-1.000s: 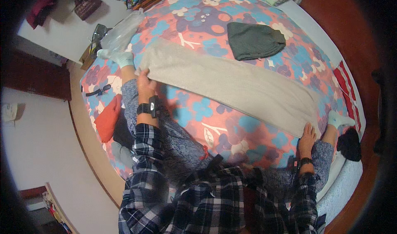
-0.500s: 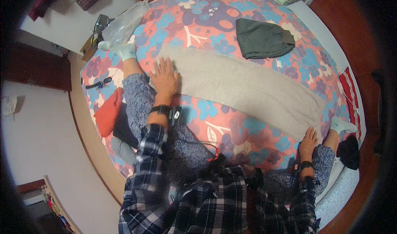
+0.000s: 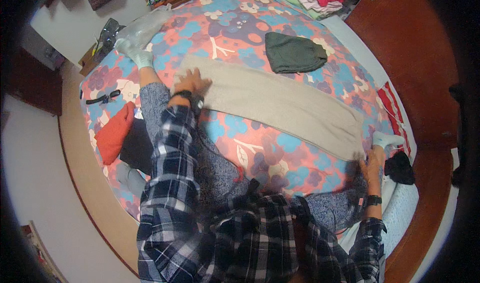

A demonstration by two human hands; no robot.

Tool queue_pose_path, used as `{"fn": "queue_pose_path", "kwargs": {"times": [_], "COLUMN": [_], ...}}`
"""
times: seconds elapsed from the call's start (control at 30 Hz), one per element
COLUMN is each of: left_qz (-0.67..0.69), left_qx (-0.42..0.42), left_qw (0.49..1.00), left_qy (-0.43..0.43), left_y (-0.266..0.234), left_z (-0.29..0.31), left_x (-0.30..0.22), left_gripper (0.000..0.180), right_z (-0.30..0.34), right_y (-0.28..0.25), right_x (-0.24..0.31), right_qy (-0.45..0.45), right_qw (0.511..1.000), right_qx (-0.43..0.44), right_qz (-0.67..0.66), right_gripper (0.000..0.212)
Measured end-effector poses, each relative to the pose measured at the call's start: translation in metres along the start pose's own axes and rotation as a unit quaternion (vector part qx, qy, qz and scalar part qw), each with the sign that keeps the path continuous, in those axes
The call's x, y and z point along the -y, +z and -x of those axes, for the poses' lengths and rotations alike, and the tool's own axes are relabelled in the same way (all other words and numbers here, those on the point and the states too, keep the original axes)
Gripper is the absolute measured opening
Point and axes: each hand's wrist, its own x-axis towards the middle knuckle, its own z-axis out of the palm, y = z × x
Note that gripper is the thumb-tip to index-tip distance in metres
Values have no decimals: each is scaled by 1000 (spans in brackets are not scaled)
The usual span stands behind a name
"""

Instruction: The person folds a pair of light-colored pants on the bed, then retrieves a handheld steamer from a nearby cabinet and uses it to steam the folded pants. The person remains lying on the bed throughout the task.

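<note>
A long, beige folded cloth [image 3: 280, 100] lies slantwise across the flowered bedspread between my legs. It looks like a soft knit, but I cannot tell what garment it is. On its left end rests my left hand [image 3: 194, 82], open, with fingers spread and slightly bent. My right hand [image 3: 371, 168] is at the cloth's near right corner, beside my right ankle. Its fingers look apart at the corner, a little blurred, and I see nothing held in them. Beyond the beige cloth sits a dark green folded garment [image 3: 295, 53], touched by neither hand.
The pink and blue flowered bedspread [image 3: 235, 128] covers the bed. Red cloth [image 3: 116, 135] and a black strap-like item [image 3: 103, 97] lie on the left. A clear plastic bag [image 3: 145, 28] is at the far left, a black cloth [image 3: 399, 168] at right, and stacked textiles [image 3: 320, 0] behind.
The view has shifted, so the bed and cloths sit further left. My left hand's fingers have bent from lying flat. My right hand has turned more on edge at the cloth's corner.
</note>
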Motion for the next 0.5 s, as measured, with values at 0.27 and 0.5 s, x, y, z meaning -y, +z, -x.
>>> {"fn": "queue_pose_path", "kwargs": {"times": [0.27, 0.5], "left_qz": [165, 218], "left_qx": [-296, -164], "left_qw": [919, 950], "left_qy": [201, 151], "left_y": [-96, -67], "left_z": [-28, 91], "left_x": [117, 131], "left_gripper": [73, 64], "right_z": [25, -15], "right_y": [-166, -181], "right_x": [-39, -10], "right_qy": [109, 89], "right_qw": [965, 966], "right_qx": [-175, -230], "right_qz": [161, 79], "right_gripper": [43, 46]}}
